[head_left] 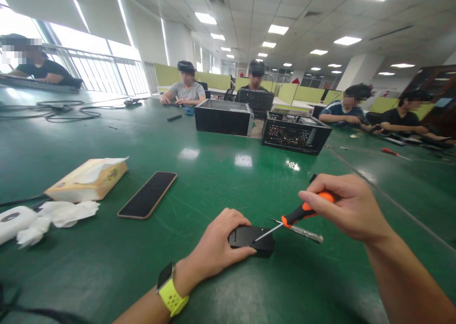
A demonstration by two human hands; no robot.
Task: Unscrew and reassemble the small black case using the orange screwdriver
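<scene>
My left hand (225, 242) grips a small black box (261, 248) by its left end, thumb along the near side and fingers over the far side. The box lies on the green table. In my right hand (342, 205) is a screwdriver (302, 212) with an orange and black handle, my fingers closed round it. The shaft slants down to the left, and its tip meets the top of the box near my left thumb. Just behind the box lies a second, thin screwdriver (306, 233) with a clear handle.
On the left are a phone (147, 195), a tissue pack (89, 179) and crumpled tissues (66, 214). Two open computer cases (223, 119) stand farther back. Cables (64, 108) lie at the far left. Another orange screwdriver (394, 153) rests at the right. Several people sit around the table.
</scene>
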